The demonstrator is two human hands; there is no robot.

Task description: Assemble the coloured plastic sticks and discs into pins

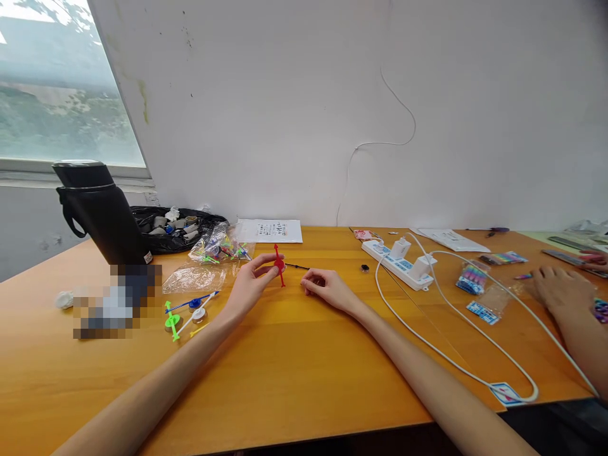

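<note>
Right now the left hand (249, 282) pinches a red spinner (279, 265) between thumb and fingertips, its thin shaft upright and its disc at the fingers, held just above the table (294, 380). Just right of the spinner, the right hand (325, 286) rests on the wood with its fingertips closed on the near end of a thin black rod (297, 266), whose far end points at the spinner's disc and seems to touch it. The grip on the spinner is light and near its middle, so a sideways push from the rod could, I judge, twist it out of the fingers or bend the slender shaft. The rod itself is fine enough that it may slip from the right fingertips and roll away. Left of the spinner, finished spinners (187, 311) in green, blue and white lie loose, and a clear bag (216, 250) of parts sits behind them; a dropped piece could get lost among these. Well right of the spinner, a white cable (456, 316) loops from a power strip (398, 256), and another person's hand (555, 288) works beyond it.
</note>
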